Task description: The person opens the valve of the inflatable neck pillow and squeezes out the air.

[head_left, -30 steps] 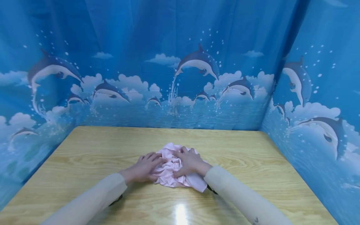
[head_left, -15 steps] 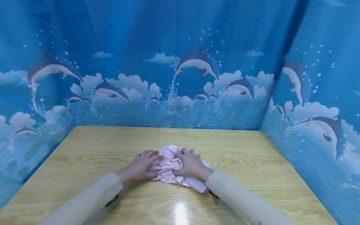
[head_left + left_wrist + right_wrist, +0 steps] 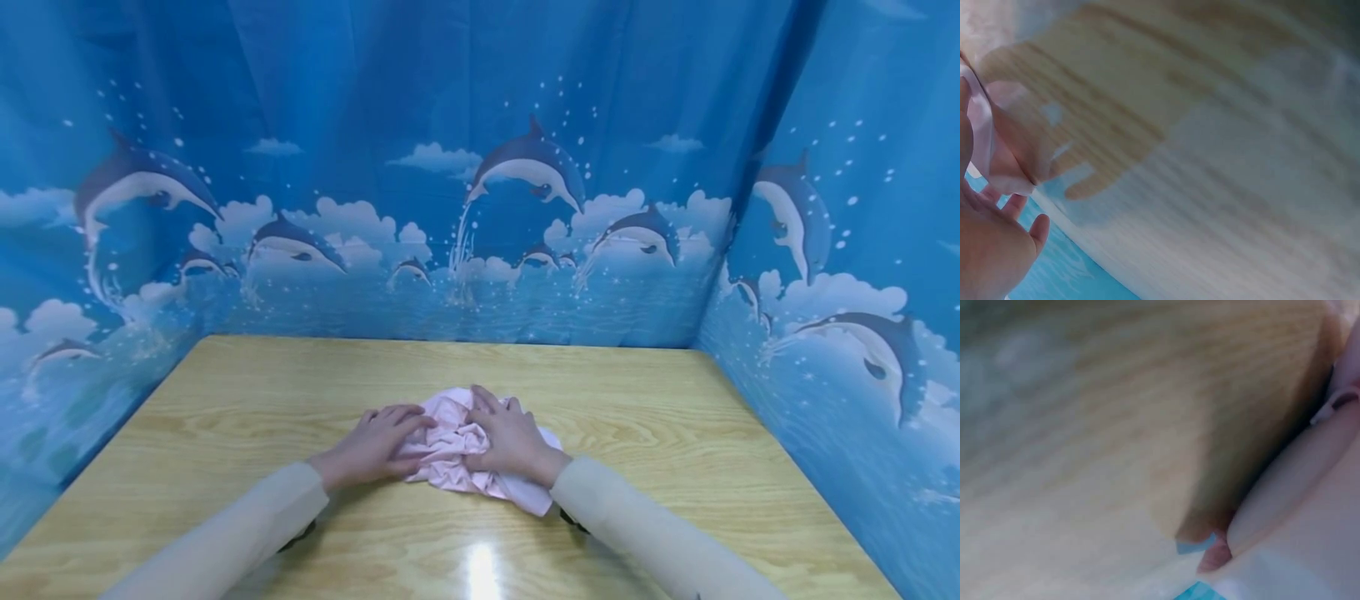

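A crumpled pale pink cloth [image 3: 450, 408] lies bunched in folds on the wooden table [image 3: 600, 383], between both hands in the head view. My left hand [image 3: 375, 446] rests at its left edge, thumb and fingers spread apart. In the left wrist view the left hand [image 3: 991, 244] shows relaxed fingers beside a hanging fold of the cloth [image 3: 982, 122]. Over the right part of the cloth lies my right hand [image 3: 513, 442], fingers spread forward and thumb pointing left across the folds. Its fingertips are partly hidden among the folds. The right wrist view is blurred.
A blue curtain [image 3: 337, 167] printed with dolphins stands along the table's back edge and both sides. Light sleeves [image 3: 247, 525] cover the forearms, with dark bands below the cuffs. A bright glare [image 3: 482, 571] shows on the tabletop in front.
My left hand has moved slightly left, and the cloth's front edge has drawn back a little. A finger of my right hand now reaches farther forward over the cloth.
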Tool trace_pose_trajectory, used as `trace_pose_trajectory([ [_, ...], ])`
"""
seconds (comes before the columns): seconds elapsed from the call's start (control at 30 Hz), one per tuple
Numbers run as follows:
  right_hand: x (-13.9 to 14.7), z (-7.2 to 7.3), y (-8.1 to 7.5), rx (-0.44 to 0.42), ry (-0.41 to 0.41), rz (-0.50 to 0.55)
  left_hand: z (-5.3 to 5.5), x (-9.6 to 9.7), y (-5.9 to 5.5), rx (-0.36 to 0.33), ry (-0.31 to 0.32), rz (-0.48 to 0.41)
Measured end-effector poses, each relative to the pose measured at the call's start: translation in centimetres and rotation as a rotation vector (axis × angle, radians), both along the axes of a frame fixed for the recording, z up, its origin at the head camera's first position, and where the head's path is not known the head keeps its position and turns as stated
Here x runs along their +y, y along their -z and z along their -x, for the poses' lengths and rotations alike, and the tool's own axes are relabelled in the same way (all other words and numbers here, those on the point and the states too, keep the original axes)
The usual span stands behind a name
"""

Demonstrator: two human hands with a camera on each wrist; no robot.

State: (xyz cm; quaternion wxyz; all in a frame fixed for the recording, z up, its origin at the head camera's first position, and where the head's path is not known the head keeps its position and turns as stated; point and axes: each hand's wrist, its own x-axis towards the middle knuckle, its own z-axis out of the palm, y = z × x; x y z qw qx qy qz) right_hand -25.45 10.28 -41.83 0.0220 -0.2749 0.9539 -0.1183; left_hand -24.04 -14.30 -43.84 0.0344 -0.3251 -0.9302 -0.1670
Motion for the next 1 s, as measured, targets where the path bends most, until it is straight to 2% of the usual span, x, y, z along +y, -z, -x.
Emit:
trace_pose_trajectory([
  [0.23,0.19,0.27,-0.31,-0.058,-0.045,-0.024,-0.07,-0.05,0.06,-0.014,0.019,-0.001],
  [0.37,0.34,0.29,-0.30,-0.080,-0.043,-0.024,-0.03,-0.07,0.12,-0.030,0.030,0.006],
  [0.6,0.31,0.18,0.04,-0.037,-0.066,-0.081,0.00,-0.16,0.06,-0.078,0.037,0.010],
  [0.8,0.19,0.14,0.00,-0.036,-0.060,-0.081,0.02,-0.10,-0.02,-0.116,0.024,0.027],
  [1.0,0.23,0.07,0.00,-0.031,-0.054,-0.068,0.02,0.04,-0.31,-0.111,0.025,0.024],
])
